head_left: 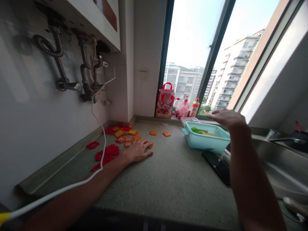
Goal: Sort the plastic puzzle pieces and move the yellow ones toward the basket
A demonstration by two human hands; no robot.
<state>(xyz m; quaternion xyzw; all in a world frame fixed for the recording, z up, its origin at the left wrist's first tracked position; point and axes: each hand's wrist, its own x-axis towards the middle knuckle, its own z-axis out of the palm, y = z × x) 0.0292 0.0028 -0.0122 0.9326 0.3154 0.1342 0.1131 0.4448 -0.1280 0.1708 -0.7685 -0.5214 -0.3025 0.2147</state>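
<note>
My left hand (139,151) lies flat on the counter with its fingers spread, the fingertips at an orange notched plastic building piece (150,145). Two more orange pieces, one of them this one (166,134), lie farther back. Behind and left of the hand are yellow and orange pieces (128,139), some with window-like grids. A heap of red pieces (109,152) sits by my left forearm. My right hand (227,117) is raised over the right side of a light teal plastic box (203,143), fingers stretched out and holding nothing visible. Green and yellow pieces (201,131) show inside the box.
A white cable (104,146) runs across the red pieces and my left forearm. A dark phone-like slab (218,168) lies before the box. To the right is a steel sink (271,160). Bottles (184,108) and a red-handled package (165,104) stand by the window.
</note>
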